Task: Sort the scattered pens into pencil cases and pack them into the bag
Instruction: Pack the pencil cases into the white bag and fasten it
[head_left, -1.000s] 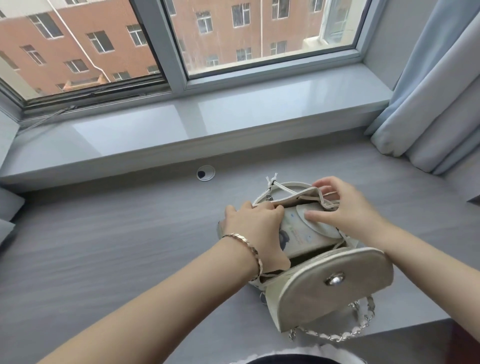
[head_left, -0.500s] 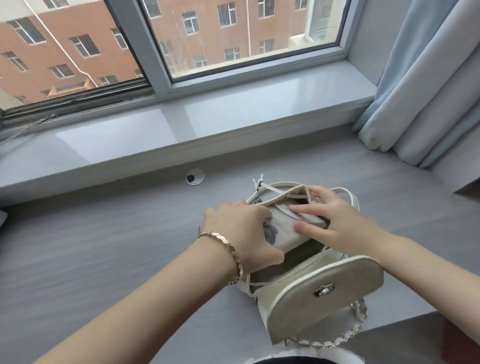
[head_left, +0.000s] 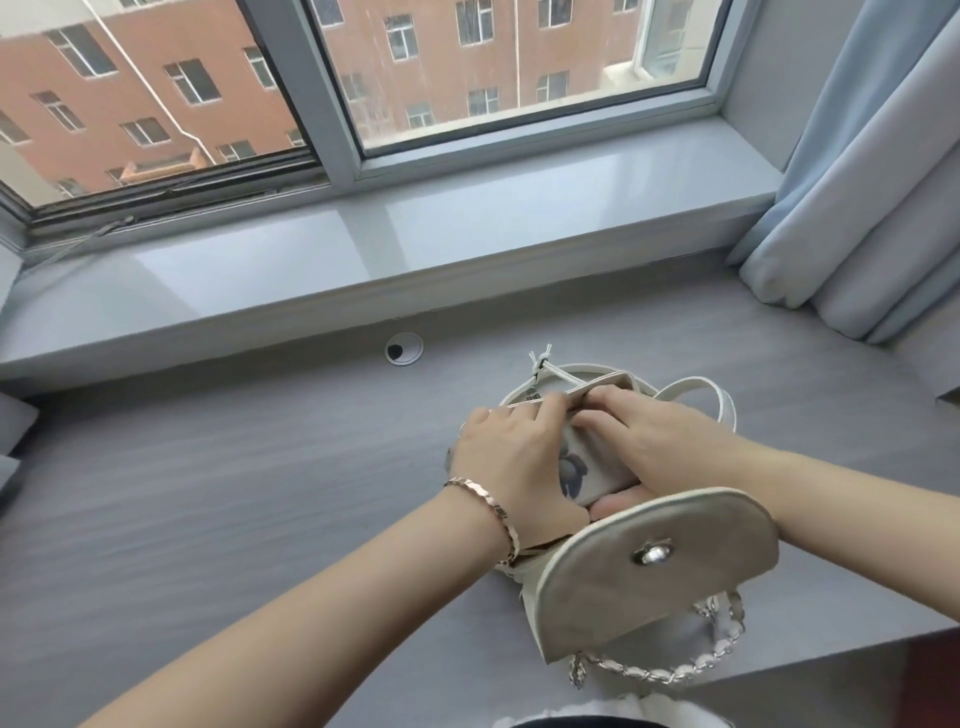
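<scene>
A small cream bag lies on the grey desk with its round flap folded open toward me. A pale pencil case with a blue-grey print sits partly inside the bag's mouth. My left hand, with a gold bracelet on the wrist, grips the bag's left rim and the case's near end. My right hand presses flat on top of the case, fingers pointing left. Both hands hide most of the case. No loose pens are in sight.
The bag's chain strap hangs near the desk's front edge. A round cable grommet sits behind the bag. A grey windowsill runs along the back, and a blue-grey curtain hangs at the right.
The pencil case has sunk deeper into the bag. My right hand has slid left over the case to meet my left hand.
</scene>
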